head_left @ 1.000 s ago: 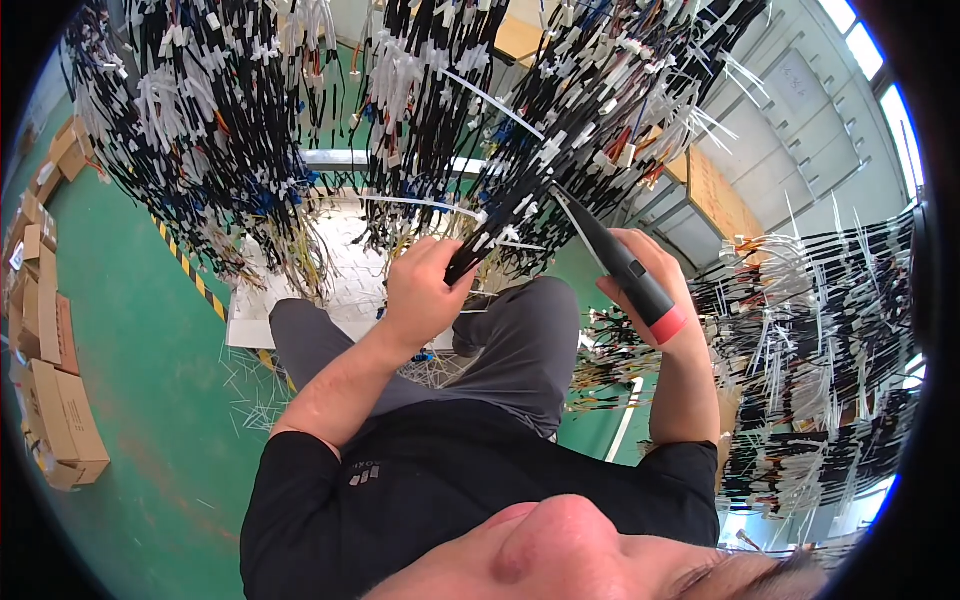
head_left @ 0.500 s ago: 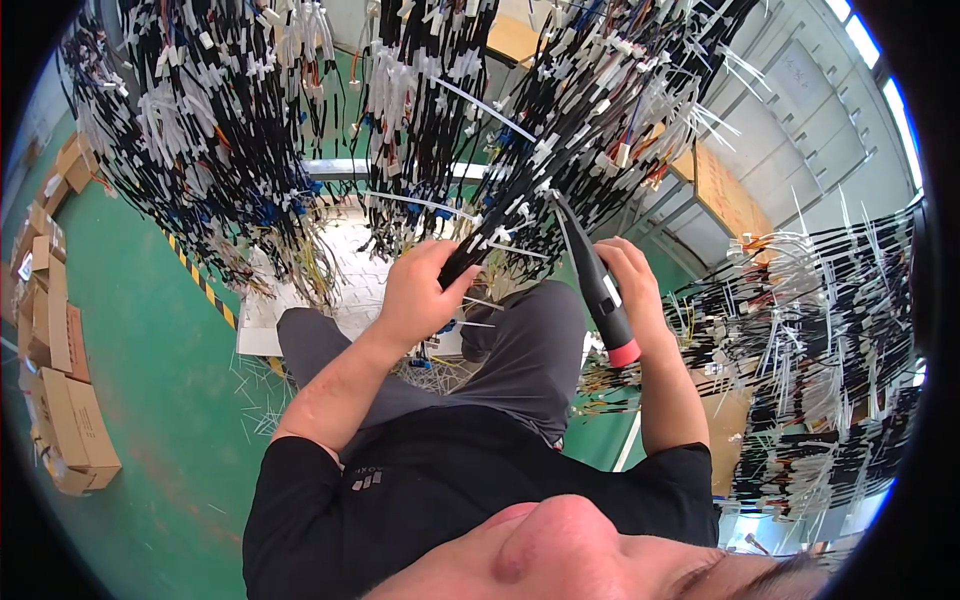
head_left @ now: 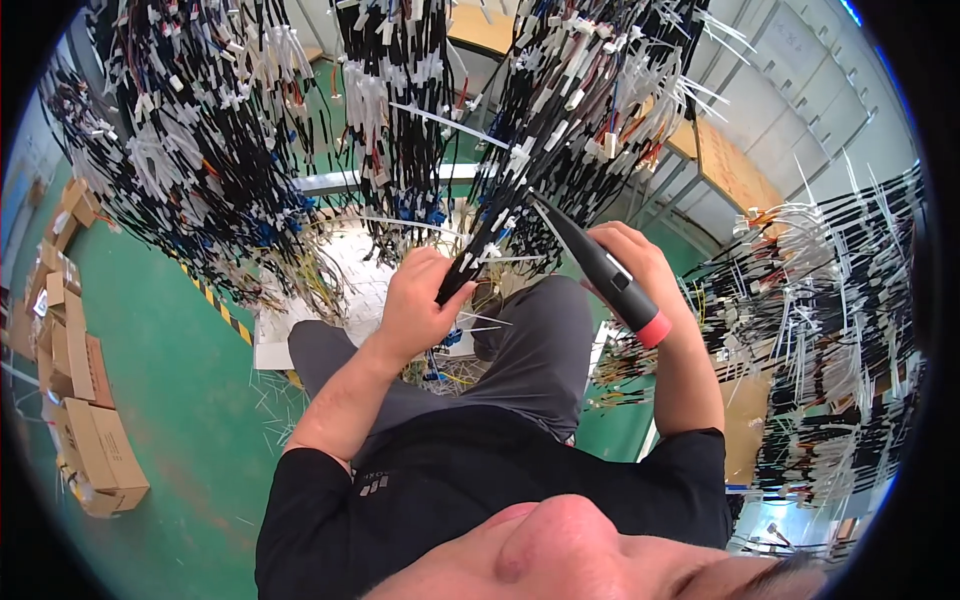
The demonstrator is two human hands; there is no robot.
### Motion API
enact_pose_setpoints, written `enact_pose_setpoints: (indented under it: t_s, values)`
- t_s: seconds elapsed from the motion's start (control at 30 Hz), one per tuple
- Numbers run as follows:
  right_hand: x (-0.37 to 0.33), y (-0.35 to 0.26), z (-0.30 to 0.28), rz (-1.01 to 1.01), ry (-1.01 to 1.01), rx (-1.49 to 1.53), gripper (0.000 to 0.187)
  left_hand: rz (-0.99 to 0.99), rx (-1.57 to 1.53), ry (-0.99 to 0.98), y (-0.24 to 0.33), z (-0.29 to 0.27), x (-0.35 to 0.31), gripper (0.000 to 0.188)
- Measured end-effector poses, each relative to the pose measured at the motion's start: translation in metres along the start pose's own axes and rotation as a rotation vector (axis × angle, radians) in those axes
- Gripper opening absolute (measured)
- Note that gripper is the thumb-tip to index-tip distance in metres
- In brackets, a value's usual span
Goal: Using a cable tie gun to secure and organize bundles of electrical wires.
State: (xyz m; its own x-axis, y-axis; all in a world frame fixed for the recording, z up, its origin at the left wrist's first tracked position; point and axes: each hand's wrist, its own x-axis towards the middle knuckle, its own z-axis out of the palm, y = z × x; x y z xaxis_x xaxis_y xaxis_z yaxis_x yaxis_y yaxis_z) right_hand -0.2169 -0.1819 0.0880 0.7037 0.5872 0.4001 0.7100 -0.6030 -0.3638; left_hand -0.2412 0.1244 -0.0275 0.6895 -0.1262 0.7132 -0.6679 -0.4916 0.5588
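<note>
My left hand [head_left: 417,303] is closed round the lower end of a wire harness [head_left: 485,235], a bundle of black-sleeved cables with small white connectors. From it the bundle runs up and to the right into a thick hanging mass. White cable ties [head_left: 450,124] stick out from the bundles, their loose tails pointing sideways. My right hand [head_left: 635,258] grips a black, tapered cable tie gun [head_left: 600,268] with a red end cap; the tool hides part of the fingers. Its narrow tip lies at the right side of the harness; whether it touches cannot be told.
More harnesses [head_left: 200,150] hang at the left and centre before a metal rail [head_left: 330,182]. A white board [head_left: 275,340] lies under them. Further harnesses [head_left: 820,300] hang at the right. Cardboard boxes [head_left: 105,450] line the left floor; wooden-topped benches [head_left: 735,165] stand behind.
The cable tie gun has tilted, its tip shifting left and its red end swinging right and up. My left hand still holds the harness. The whole view has shifted slightly.
</note>
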Motion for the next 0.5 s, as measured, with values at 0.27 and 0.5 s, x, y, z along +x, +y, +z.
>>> enact_pose_setpoints:
  t_s: [0.27,0.5]
  values:
    - [-0.012,0.013,0.013,0.044,0.058,-0.152,0.026,-0.144,-0.052,-0.021,-0.002,-0.001,-0.006,0.019]
    - [-0.010,0.021,0.037,-0.148,0.206,-0.156,0.036,-0.401,-0.250,-0.113,0.001,-0.004,-0.004,0.016]
